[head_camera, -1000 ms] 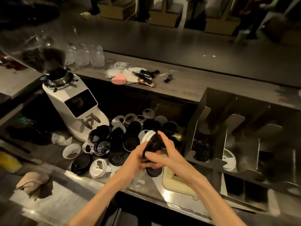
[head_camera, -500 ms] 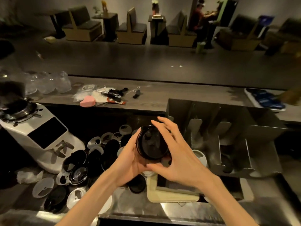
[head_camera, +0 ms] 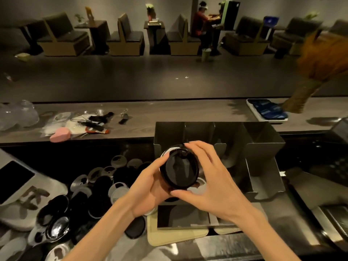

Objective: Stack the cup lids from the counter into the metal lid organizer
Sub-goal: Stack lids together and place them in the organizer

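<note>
— What do my hands hold?
— My left hand and right hand both grip one lid stack, in front of the organizer.
— How many lids lie left of it?
— A heap of loose lids, too many to count.

Both hands lift stack of black lids off lid pile, carry it toward 1 o'clock, now before metal lid organizer. Right hand shifts from cupping stack's side to spanning its rim; left hand supports underneath.
</note>
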Demonstrator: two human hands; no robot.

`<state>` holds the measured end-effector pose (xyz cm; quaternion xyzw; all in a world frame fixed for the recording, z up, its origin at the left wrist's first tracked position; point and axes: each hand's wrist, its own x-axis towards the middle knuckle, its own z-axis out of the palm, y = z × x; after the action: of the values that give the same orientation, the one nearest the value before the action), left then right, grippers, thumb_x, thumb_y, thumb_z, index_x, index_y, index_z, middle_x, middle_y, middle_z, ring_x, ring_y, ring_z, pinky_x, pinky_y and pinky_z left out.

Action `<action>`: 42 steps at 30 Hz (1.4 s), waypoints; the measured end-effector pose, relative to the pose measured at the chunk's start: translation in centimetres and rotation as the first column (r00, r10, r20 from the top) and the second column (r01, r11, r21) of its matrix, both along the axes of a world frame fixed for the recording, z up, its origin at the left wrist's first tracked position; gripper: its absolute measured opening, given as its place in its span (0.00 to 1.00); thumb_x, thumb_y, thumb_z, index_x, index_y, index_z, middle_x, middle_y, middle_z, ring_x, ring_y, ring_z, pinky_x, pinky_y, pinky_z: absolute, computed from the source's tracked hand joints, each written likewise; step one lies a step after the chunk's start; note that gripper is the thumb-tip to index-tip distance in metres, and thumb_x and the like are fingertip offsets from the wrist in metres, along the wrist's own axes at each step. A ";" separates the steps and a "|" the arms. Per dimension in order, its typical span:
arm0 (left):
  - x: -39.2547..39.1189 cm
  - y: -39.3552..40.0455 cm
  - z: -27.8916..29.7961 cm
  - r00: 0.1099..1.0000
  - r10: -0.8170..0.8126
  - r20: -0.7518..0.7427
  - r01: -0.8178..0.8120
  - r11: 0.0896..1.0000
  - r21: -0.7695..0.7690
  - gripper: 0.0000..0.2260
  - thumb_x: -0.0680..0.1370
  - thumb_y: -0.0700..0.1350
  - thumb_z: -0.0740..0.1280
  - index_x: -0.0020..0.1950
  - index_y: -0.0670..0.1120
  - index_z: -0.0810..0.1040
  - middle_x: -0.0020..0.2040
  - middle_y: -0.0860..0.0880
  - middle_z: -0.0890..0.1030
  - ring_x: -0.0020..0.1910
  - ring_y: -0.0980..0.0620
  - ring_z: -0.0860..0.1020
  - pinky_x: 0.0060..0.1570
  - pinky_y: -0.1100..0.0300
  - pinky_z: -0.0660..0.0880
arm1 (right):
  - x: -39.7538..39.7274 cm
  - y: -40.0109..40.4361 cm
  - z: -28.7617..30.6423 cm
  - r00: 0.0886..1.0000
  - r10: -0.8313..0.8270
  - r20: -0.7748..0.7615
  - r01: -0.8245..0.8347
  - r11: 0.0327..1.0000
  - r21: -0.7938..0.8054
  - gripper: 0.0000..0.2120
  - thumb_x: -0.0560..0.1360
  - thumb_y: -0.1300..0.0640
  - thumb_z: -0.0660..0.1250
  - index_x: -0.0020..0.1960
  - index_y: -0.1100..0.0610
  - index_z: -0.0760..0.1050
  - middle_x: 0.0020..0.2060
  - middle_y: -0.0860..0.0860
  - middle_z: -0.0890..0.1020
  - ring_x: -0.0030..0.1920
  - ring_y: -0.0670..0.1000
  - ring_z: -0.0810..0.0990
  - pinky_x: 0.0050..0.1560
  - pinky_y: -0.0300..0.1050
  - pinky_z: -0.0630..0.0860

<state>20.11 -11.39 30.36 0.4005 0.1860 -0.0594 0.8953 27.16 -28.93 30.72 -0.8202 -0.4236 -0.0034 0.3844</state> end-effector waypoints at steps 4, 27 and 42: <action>2.1 -2.0 0.1 0.999 -0.044 -0.015 0.044 0.999 -0.016 0.23 0.81 0.61 0.58 0.69 0.50 0.79 0.67 0.40 0.80 0.64 0.37 0.80 0.65 0.35 0.73 | 2.1 -2.9 0.4 0.998 0.049 0.040 -0.050 0.998 0.039 0.37 0.71 0.42 0.79 0.75 0.47 0.68 0.70 0.39 0.71 0.73 0.43 0.70 0.71 0.41 0.71; 7.0 -5.9 -3.7 0.977 0.127 -0.171 -0.044 0.906 0.421 0.21 0.77 0.56 0.67 0.64 0.46 0.80 0.55 0.42 0.86 0.55 0.43 0.85 0.57 0.49 0.79 | 11.5 -11.6 -4.4 0.960 0.137 0.246 0.067 0.739 -0.671 0.31 0.71 0.38 0.73 0.68 0.50 0.68 0.57 0.45 0.79 0.53 0.48 0.77 0.53 0.41 0.72; 6.0 -5.4 -5.3 0.962 0.144 -0.233 -0.036 0.909 0.416 0.18 0.80 0.54 0.65 0.64 0.46 0.80 0.56 0.42 0.86 0.55 0.43 0.84 0.57 0.49 0.79 | 13.0 -7.9 -9.6 0.928 0.315 0.201 0.024 0.485 -0.874 0.26 0.79 0.49 0.69 0.75 0.54 0.70 0.60 0.53 0.82 0.57 0.55 0.82 0.58 0.51 0.80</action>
<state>26.13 -16.82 25.04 0.5579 0.3280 -0.0294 0.7618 40.16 -36.86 21.16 -0.8481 -0.4955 0.1029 -0.1572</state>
